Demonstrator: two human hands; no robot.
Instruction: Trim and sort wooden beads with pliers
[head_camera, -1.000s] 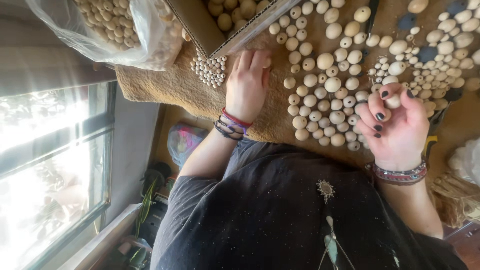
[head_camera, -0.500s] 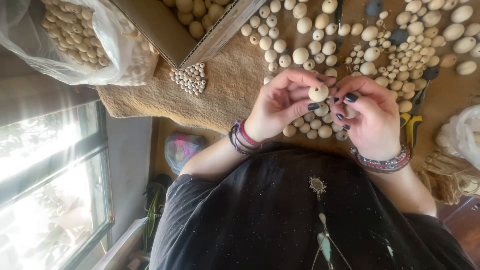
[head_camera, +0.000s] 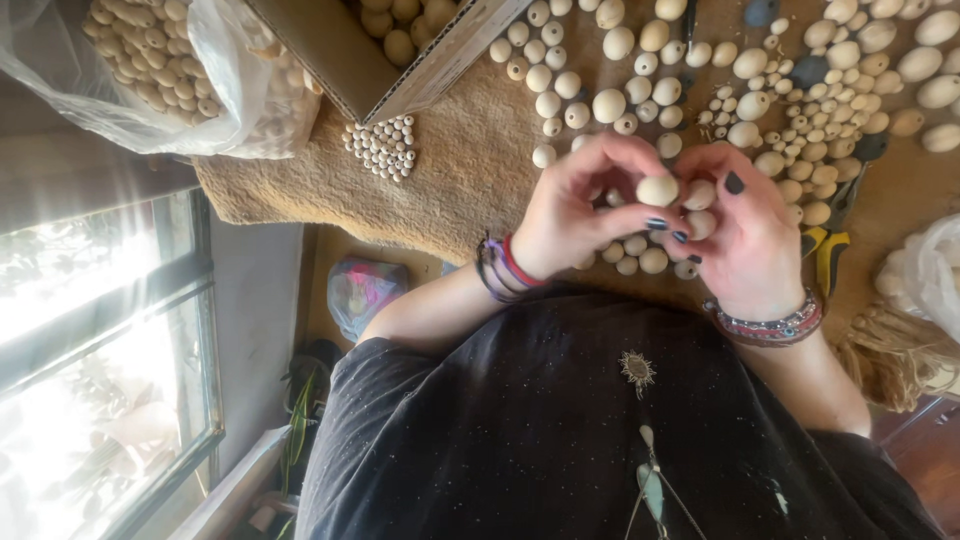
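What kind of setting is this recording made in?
Probably a home craft workspace. Loose wooden beads cover a tan mat, a clear bag and a cardboard box hold more, and a sunlit window stands beside the table.

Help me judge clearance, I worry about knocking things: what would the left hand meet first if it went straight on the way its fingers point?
Probably the right hand, directly across the wooden bead that the left hand pinches; depth is unclear.

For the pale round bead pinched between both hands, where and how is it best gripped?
Judging by its shape, grip the round wooden bead across its widest middle with fingertips on opposite sides. It is smooth and ball-shaped, so an off-centre pinch would likely slip. The left hand and right hand already meet it from either side.
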